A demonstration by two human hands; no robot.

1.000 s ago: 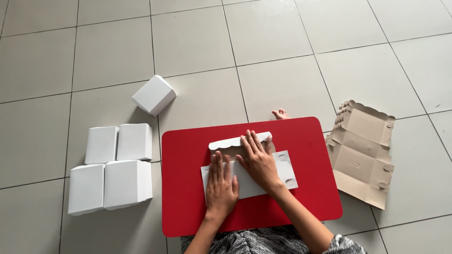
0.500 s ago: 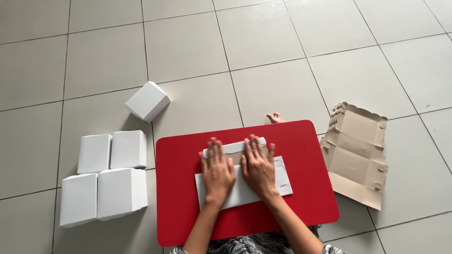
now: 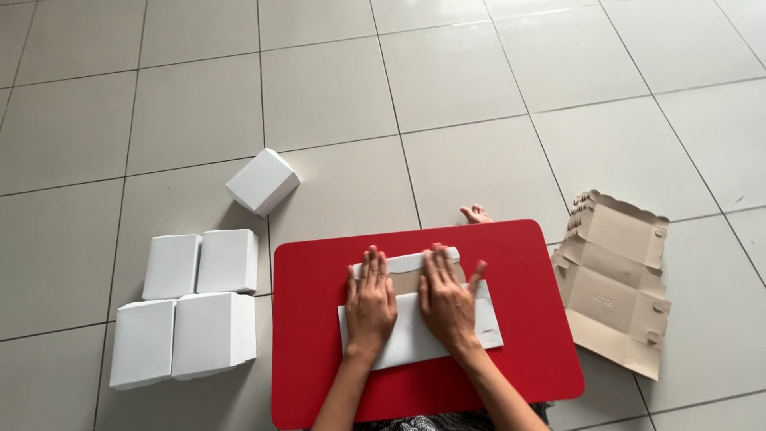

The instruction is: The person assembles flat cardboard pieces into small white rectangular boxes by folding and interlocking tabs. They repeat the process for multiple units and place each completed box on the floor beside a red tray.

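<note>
- Since the earlier frames the two hands have drawn level: a second ago the right hand sat higher on the flap and the left lower, and now both lie side by side over the fold.
- The left hand (image 3: 370,302) is spread flat, palm down, fingers straight, pressing on the white box blank (image 3: 415,335); it grips nothing.
- The right hand (image 3: 447,299) is likewise open and flat, thumb stretched out to the side, pressing the same blank just beside the left hand.
- The white box blank lies on the middle of the red board (image 3: 311,351), its top flap folded over so a strip of brown inner face shows between the fingers.
- The red board rests on the grey tiled floor (image 3: 479,80); a foot (image 3: 476,214) peeks out past its far edge.
- To the right of the board, touching its edge, lies a stack of unfolded brown-faced blanks (image 3: 614,279).
- To the left stand four finished white boxes (image 3: 191,311) in a close group, and a fifth white box (image 3: 262,182) sits apart, turned at an angle.
</note>
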